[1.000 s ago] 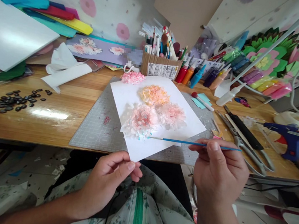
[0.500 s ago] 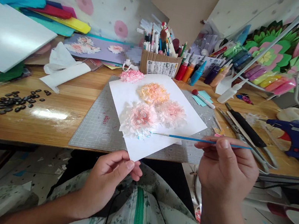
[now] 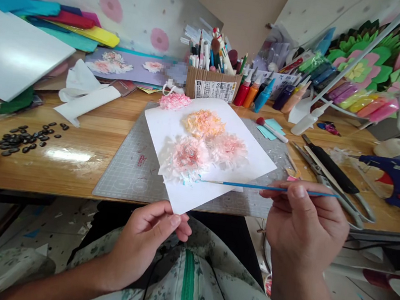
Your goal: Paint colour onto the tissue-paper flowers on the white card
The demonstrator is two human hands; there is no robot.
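Note:
A white sheet [image 3: 166, 125] with three fluffy pink and orange paper flowers [image 3: 204, 143] lies tilted on a grey cutting mat [image 3: 129, 169]. My left hand [image 3: 146, 242] pinches the sheet's near corner at the table edge. My right hand [image 3: 304, 231] is closed on a thin blue paintbrush [image 3: 254, 186] held level. The brush tip touches the lower edge of the nearest flower [image 3: 184, 157].
Scissors [image 3: 333, 187] and a blue glue gun [image 3: 399, 175] lie to the right. A cardboard box of pens [image 3: 214, 79] and paint bottles [image 3: 264, 97] stand behind. Black seeds [image 3: 21, 136], white tissue [image 3: 84, 92] and coloured paper sheets [image 3: 54, 20] are on the left.
My right hand and the brush drew slightly right and then came back, the tip staying at the nearest flower's lower edge. My left hand kept its pinch on the sheet corner.

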